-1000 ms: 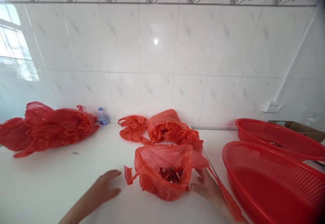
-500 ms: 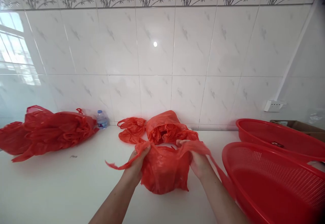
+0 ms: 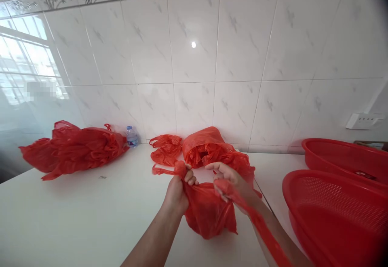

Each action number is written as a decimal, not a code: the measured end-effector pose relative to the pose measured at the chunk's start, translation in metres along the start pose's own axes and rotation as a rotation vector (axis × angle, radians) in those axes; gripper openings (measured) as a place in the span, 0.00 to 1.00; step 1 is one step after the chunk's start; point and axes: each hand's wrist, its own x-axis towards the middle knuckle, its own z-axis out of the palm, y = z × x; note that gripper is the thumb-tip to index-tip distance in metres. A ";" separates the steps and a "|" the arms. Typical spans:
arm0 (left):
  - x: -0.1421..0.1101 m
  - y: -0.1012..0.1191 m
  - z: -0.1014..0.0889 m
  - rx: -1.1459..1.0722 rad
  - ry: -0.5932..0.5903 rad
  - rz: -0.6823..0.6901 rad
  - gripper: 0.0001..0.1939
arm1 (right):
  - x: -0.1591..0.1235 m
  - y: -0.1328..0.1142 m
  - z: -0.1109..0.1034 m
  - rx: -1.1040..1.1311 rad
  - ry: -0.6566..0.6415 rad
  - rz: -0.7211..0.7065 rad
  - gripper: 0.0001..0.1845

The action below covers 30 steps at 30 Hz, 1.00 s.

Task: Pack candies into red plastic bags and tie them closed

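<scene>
A red plastic bag (image 3: 209, 214) with something bulky inside hangs or rests at the front of the white table. My left hand (image 3: 181, 188) is closed in a fist round the bag's gathered left side, and a twisted end pokes out above the thumb. With its index finger stretched out, my right hand (image 3: 232, 182) grips the bag's right handle, whose long strip trails over the forearm toward the lower right. What the bag contains is hidden. Just behind the hands lies an open red bag (image 3: 201, 137) stuffed with more crumpled red bags.
A big heap of red plastic bags (image 3: 87, 148) lies at the left, beside a small water bottle (image 3: 131, 137). One crumpled red bag (image 3: 166, 150) lies near the tiled wall. At right stand a red perforated basket (image 3: 306, 182) and a red basin (image 3: 315, 150). A socket (image 3: 363, 120) is on the wall.
My left hand has closed into a fist round the bag's side, bunching it. My right hand has turned, its index finger now extended. The view has shifted and tilted.
</scene>
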 end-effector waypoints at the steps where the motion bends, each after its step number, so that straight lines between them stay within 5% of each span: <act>1: 0.000 -0.003 0.001 0.048 -0.006 -0.004 0.08 | -0.002 -0.002 0.007 -0.062 -0.023 0.040 0.27; 5: -0.004 -0.013 0.008 0.300 -0.014 -0.014 0.16 | -0.004 0.003 0.028 -0.201 -0.014 0.048 0.35; 8: -0.008 -0.016 0.013 0.378 -0.041 -0.090 0.27 | 0.003 0.014 0.035 -0.190 0.025 0.071 0.24; 11: -0.009 -0.016 0.007 0.356 -0.127 -0.101 0.25 | 0.015 0.026 0.031 -0.144 0.087 0.123 0.14; 16: -0.012 -0.018 -0.014 0.725 -0.075 0.273 0.22 | 0.027 0.036 0.019 -0.035 0.319 0.152 0.05; 18: -0.017 -0.020 -0.017 0.943 -0.164 0.410 0.27 | 0.028 0.039 0.018 -0.019 0.343 0.123 0.04; 20: -0.021 -0.023 -0.015 1.033 -0.287 0.504 0.26 | 0.028 0.042 0.017 -0.028 0.315 0.070 0.04; 22: -0.023 -0.026 -0.013 0.997 -0.302 0.496 0.14 | 0.027 0.045 0.016 -0.063 0.260 0.051 0.04; 30: -0.015 -0.016 -0.026 0.925 -0.003 0.257 0.22 | 0.020 0.049 -0.003 0.283 -0.201 0.062 0.22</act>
